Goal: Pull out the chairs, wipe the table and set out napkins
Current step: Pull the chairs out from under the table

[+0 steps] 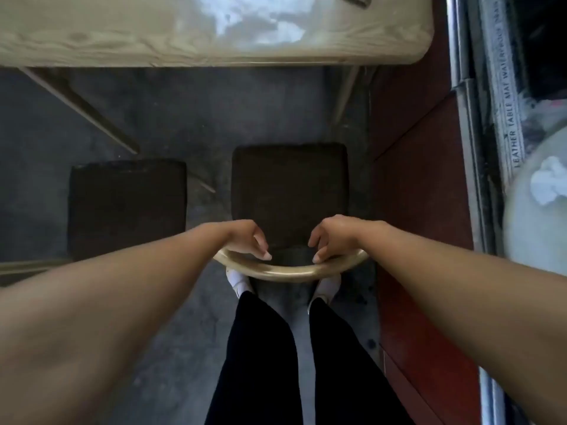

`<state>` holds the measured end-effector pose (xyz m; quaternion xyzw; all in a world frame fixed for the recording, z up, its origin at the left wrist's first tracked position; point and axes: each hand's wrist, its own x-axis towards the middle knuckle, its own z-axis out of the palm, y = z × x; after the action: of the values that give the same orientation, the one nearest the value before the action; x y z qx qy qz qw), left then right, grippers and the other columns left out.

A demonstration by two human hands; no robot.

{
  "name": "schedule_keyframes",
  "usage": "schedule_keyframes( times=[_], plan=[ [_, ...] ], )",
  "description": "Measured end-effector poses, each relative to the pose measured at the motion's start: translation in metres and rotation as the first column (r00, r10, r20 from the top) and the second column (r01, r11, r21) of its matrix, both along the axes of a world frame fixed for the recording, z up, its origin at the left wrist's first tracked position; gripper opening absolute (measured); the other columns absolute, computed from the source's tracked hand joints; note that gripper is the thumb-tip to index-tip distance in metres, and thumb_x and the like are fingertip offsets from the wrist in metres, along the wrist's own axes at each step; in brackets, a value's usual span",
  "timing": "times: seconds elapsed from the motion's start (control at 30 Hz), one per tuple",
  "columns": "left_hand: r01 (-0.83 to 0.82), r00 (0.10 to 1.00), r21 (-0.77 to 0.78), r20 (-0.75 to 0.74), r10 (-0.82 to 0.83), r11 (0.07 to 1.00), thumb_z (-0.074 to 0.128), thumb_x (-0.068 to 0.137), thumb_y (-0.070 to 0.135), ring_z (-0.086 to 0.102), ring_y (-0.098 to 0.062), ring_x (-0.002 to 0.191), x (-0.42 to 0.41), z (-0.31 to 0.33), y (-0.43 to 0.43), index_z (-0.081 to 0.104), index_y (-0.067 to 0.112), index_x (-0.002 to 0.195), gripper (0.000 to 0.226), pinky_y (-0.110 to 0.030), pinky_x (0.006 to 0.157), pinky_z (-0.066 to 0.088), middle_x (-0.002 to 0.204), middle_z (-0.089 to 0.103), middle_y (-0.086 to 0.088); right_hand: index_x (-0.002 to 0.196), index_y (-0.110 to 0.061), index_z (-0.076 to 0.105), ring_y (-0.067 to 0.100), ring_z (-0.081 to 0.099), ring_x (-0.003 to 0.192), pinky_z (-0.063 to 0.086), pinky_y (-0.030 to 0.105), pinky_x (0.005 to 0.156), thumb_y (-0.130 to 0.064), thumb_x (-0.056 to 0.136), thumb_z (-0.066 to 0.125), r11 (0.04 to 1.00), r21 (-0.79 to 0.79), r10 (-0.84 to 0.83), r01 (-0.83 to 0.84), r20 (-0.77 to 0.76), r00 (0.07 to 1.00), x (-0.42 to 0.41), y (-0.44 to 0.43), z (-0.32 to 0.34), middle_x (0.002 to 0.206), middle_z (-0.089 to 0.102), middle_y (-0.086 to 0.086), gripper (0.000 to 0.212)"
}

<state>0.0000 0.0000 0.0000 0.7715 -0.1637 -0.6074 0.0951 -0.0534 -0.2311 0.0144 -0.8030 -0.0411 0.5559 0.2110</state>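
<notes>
Chair (pixel 290 191) at the right end of the wooden table (pixel 92 32) stands on the floor with its dark seat fully out from under the table edge, as a person behind it holds its curved backrest (pixel 285 273) with both hands. The left hand (pixel 245 240) and right hand (pixel 334 237) sit apart on the rail, fingers curled onto its top, an even hold that likely keeps the chair from twisting when dragged. A second chair (pixel 127 207) stands just beside it, likewise out. Wiping and napkins appear yet to come; crumpled white paper (pixel 549 184) lies well apart at right.
</notes>
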Motion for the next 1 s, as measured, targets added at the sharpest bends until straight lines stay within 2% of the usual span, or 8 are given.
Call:
schedule_keyframes(
  times=[0.07, 0.13, 0.23, 0.37, 0.43, 0.53, 0.7, 1.0],
  plan=[
    [0.109, 0.993, 0.029, -0.056, -0.108, 0.994, 0.069, 0.078, 0.053, 0.062, -0.012, 0.102, -0.003, -0.004, -0.001, 0.072, 0.035, 0.095, 0.024, -0.030, 0.093, 0.046, 0.095, 0.066, 0.017, 0.122, -0.034, 0.064, 0.015, 0.058, 0.109, 0.047, 0.031, 0.096, -0.049, 0.079, 0.074, 0.999, -0.003, 0.051, -0.052, -0.056, 0.997, 0.000, 0.005, -0.006, 0.118, 0.064, -0.009, 0.048],
    [0.196, 0.978, 0.044, -0.076, -0.193, 0.980, 0.066, 0.079, 0.055, 0.061, -0.011, 0.099, -0.009, -0.009, -0.002, 0.071, 0.038, 0.097, 0.025, -0.028, 0.087, 0.045, 0.094, 0.064, 0.016, 0.122, -0.036, 0.064, 0.013, 0.057, 0.107, 0.047, 0.029, 0.094, -0.052, 0.076, 0.074, 0.997, -0.011, 0.075, -0.076, -0.086, 0.993, -0.006, 0.010, -0.013, 0.118, 0.064, -0.011, 0.049],
    [0.254, 0.963, 0.029, -0.105, -0.249, 0.967, 0.063, 0.076, 0.061, 0.060, -0.012, 0.102, -0.012, -0.016, -0.006, 0.069, 0.041, 0.105, 0.036, -0.032, 0.095, 0.047, 0.098, 0.064, 0.016, 0.118, -0.039, 0.066, 0.014, 0.059, 0.104, 0.050, 0.033, 0.095, -0.054, 0.071, 0.075, 0.991, -0.004, 0.134, -0.135, -0.099, 0.986, -0.009, 0.020, -0.023, 0.112, 0.064, -0.011, 0.051],
    [0.310, 0.934, 0.015, -0.194, -0.301, 0.951, 0.066, 0.065, 0.065, 0.064, -0.010, 0.095, -0.017, -0.020, -0.008, 0.065, 0.040, 0.089, 0.034, -0.039, 0.095, 0.049, 0.085, 0.067, 0.019, 0.114, -0.030, 0.066, 0.016, 0.058, 0.096, 0.049, 0.032, 0.083, -0.046, 0.072, 0.078, 0.971, 0.030, 0.239, -0.237, -0.146, 0.960, -0.013, 0.031, -0.030, 0.100, 0.063, -0.007, 0.047],
    [0.361, 0.924, 0.005, -0.142, -0.356, 0.933, 0.070, 0.071, 0.055, 0.061, -0.016, 0.096, -0.025, -0.025, -0.009, 0.061, 0.033, 0.097, 0.035, -0.039, 0.093, 0.049, 0.093, 0.064, 0.012, 0.109, -0.025, 0.063, 0.018, 0.056, 0.091, 0.043, 0.030, 0.075, -0.037, 0.075, 0.077, 0.958, 0.029, 0.287, -0.286, -0.132, 0.949, -0.017, 0.037, -0.034, 0.097, 0.059, -0.003, 0.039],
    [0.443, 0.896, -0.001, 0.035, -0.443, 0.896, 0.066, 0.080, 0.037, 0.059, -0.024, 0.098, -0.037, -0.034, -0.010, 0.053, 0.021, 0.116, 0.041, -0.034, 0.077, 0.044, 0.108, 0.061, -0.002, 0.100, -0.027, 0.050, 0.022, 0.056, 0.089, 0.040, 0.031, 0.073, -0.026, 0.080, 0.067, 0.951, 0.000, 0.307, -0.308, -0.074, 0.949, -0.026, 0.040, -0.041, 0.092, 0.052, -0.003, 0.026],
    [0.479, 0.864, -0.027, 0.193, -0.465, 0.878, 0.056, 0.082, 0.029, 0.062, -0.026, 0.089, -0.036, -0.037, -0.003, 0.051, 0.024, 0.109, 0.028, -0.035, 0.070, 0.047, 0.087, 0.055, 0.004, 0.108, -0.026, 0.049, 0.021, 0.053, 0.088, 0.036, 0.032, 0.068, -0.020, 0.084, 0.059, 0.941, -0.037, 0.337, -0.335, 0.112, 0.935, -0.032, 0.036, -0.041, 0.091, 0.047, -0.006, 0.026],
    [0.451, 0.829, -0.057, 0.398, -0.394, 0.891, 0.057, 0.080, 0.029, 0.061, -0.026, 0.087, -0.021, -0.028, -0.009, 0.052, 0.024, 0.105, 0.026, -0.030, 0.062, 0.034, 0.090, 0.057, 0.002, 0.116, -0.025, 0.055, 0.025, 0.062, 0.101, 0.037, 0.031, 0.068, -0.021, 0.084, 0.058, 0.936, -0.131, 0.351, -0.327, 0.289, 0.891, -0.013, 0.021, -0.027, 0.110, 0.061, 0.002, 0.033]
  ],
)
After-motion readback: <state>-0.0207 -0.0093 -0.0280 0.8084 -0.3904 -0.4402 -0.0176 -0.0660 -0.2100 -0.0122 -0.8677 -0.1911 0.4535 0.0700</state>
